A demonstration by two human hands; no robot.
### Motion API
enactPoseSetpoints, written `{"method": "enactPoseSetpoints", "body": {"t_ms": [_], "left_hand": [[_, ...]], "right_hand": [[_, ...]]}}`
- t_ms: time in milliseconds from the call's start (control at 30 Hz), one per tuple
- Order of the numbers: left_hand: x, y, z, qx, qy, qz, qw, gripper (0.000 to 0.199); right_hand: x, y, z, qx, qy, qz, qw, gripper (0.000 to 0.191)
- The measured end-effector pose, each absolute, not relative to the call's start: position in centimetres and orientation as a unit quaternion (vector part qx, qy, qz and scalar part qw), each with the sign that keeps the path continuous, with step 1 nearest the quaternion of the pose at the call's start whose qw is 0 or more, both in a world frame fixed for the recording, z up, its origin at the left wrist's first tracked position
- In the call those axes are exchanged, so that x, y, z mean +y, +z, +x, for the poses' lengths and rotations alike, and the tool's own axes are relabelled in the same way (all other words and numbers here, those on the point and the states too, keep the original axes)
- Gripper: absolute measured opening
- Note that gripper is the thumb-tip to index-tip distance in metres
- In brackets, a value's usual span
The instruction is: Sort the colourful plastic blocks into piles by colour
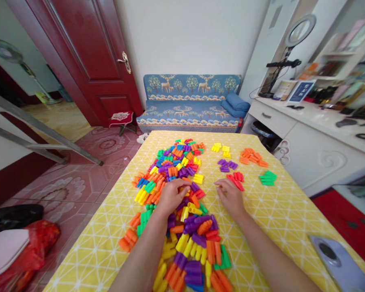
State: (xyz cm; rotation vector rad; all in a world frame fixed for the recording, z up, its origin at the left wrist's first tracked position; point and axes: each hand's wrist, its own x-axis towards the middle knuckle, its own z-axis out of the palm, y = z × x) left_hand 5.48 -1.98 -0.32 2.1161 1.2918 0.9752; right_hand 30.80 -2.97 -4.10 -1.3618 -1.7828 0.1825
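Observation:
A long heap of colored plastic pieces runs down the middle of the yellow patterned tablecloth. My left hand is over the heap, fingers curled at an orange piece; whether it grips the piece is unclear. To the right, my right hand hovers with thumb and index finger near each other, and anything between them is too small to make out. Just beyond it lie red pieces. Separate groups of yellow, purple, orange and green pieces lie on the right side.
A phone rests at the table's right front edge. Behind the table is a blue patterned sofa. A white desk stands at the right, a metal ladder-like frame at the left, and a red bag lower left.

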Motion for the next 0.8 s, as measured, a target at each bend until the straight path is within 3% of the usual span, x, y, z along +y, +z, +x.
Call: {"method": "enactPoseSetpoints", "body": {"t_ms": [167,333,567,800], "left_hand": [[-2.1,0.1,5.5,0.475,0.355,0.770,0.236,0.020],[-2.2,0.3,5.6,0.476,0.355,0.768,0.240,0.019],[-2.1,0.1,5.6,0.474,0.360,0.767,0.241,0.019],[-2.0,0.3,5.6,0.475,0.353,0.768,0.244,0.019]], "right_hand": [[-0.9,-4.1,26.4,-0.817,0.086,-0.479,0.310,0.048],[0.5,-4.0,25.7,-0.813,0.074,-0.506,0.278,0.041],[1.0,-3.7,25.7,-0.790,0.092,-0.524,0.305,0.026],[2.3,-5.1,27.1,-0.605,0.165,-0.616,0.477,0.027]]}}
